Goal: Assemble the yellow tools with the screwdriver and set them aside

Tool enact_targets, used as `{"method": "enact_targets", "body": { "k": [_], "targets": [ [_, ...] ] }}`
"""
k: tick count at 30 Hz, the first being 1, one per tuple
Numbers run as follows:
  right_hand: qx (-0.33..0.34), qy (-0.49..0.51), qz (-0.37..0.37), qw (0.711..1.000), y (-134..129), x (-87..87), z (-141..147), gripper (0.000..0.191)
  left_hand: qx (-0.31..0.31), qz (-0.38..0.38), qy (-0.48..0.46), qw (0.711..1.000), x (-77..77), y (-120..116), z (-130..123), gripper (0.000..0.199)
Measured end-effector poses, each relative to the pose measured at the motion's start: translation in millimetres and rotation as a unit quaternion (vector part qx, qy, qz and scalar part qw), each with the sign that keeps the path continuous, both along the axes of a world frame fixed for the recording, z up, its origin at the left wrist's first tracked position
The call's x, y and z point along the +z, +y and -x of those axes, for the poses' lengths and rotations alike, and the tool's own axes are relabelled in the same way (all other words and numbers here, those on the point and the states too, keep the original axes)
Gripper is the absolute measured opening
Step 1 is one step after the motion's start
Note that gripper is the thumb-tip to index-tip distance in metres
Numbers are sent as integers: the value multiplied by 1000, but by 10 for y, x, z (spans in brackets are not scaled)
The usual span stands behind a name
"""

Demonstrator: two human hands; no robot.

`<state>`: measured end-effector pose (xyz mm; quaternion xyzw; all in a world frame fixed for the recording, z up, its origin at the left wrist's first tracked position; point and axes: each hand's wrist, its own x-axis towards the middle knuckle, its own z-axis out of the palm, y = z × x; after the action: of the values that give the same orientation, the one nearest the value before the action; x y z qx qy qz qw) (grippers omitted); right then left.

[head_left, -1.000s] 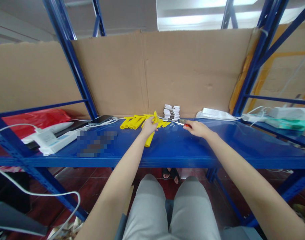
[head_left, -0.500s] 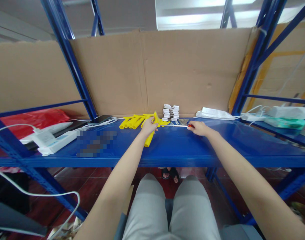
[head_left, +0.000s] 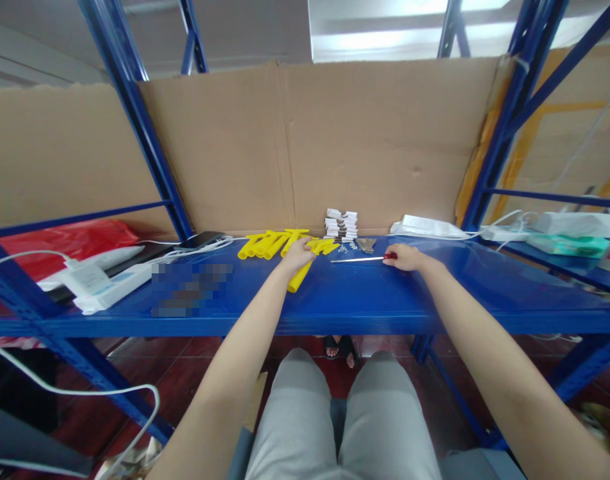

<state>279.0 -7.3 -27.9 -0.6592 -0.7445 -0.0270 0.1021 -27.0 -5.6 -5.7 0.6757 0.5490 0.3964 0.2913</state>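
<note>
Shifted slightly right and nearer since half a second ago, the right hand [head_left: 405, 257] clasps a red-handled tool [head_left: 357, 260], its shaft pointing left above the blue shelf [head_left: 359, 297]. The left hand [head_left: 299, 255] covers the upper end of a yellow tube [head_left: 297, 280]; whether it grips, I cannot tell. The red plastic bag [head_left: 79, 237] hides its contents from me. A pixelated patch [head_left: 192, 290] masks something.

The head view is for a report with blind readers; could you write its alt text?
At a blue shelf, a person's left hand holds a yellow tube and the right hand holds a slim red-handled tool pointing left. More yellow tubes and a stack of white pieces lie nearby, before a cardboard sheet.
</note>
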Motion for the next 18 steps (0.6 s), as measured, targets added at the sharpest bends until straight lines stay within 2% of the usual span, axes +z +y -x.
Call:
{"method": "enact_targets", "body": {
  "k": [6, 9, 18],
  "targets": [
    [-67, -4, 29, 997, -113, 82, 48, 24, 29, -78, 117, 990, -71, 37, 9, 63],
    [-83, 5, 34, 996, -135, 93, 64, 24, 48, -82, 159, 983, -92, 56, 3, 64],
    [-86, 12, 35, 996, -104, 60, 38, 24, 49, -90, 198, 975, -134, 71, -14, 63]
  ]
}}
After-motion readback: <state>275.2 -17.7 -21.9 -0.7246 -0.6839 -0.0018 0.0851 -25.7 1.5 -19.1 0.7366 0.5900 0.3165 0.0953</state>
